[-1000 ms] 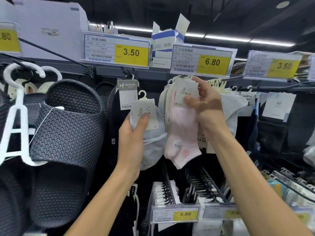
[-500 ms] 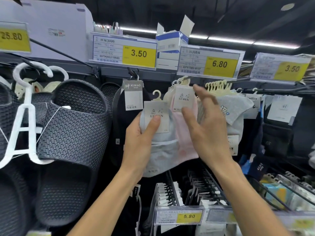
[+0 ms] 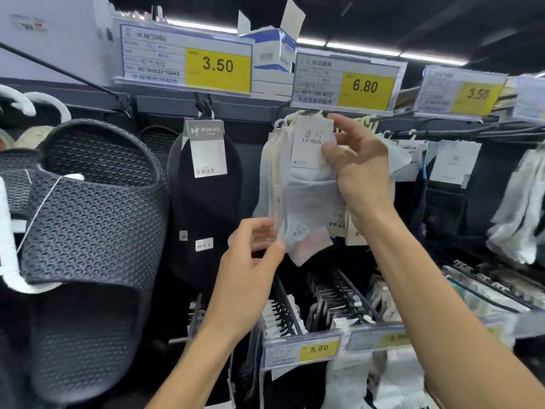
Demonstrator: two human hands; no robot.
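Observation:
A pale grey sock pack (image 3: 309, 202) with a white LUREN card (image 3: 309, 140) hangs at the front of a row of light socks, under the 6.80 price tag (image 3: 345, 81). My right hand (image 3: 359, 172) pinches this pack near its top, thumb on the card and fingers behind. A pink sock (image 3: 312, 246) shows from behind its lower end. My left hand (image 3: 250, 261) is lower and to the left, fingers loosely curled and holding nothing. Its thumb tip is at the grey sock's lower left corner.
Black perforated slippers (image 3: 88, 202) on white hangers fill the left. A black KUN AO sock pack (image 3: 206, 208) hangs beside the light socks. Dark socks (image 3: 448, 202) and white socks (image 3: 516, 208) hang to the right. Lower hooks with a 5.80 tag (image 3: 303, 349) stick out below.
My left hand has let go of the grey sock pack and dropped down. The pack now hangs in front of the pink one, and my right hand has taken hold of it.

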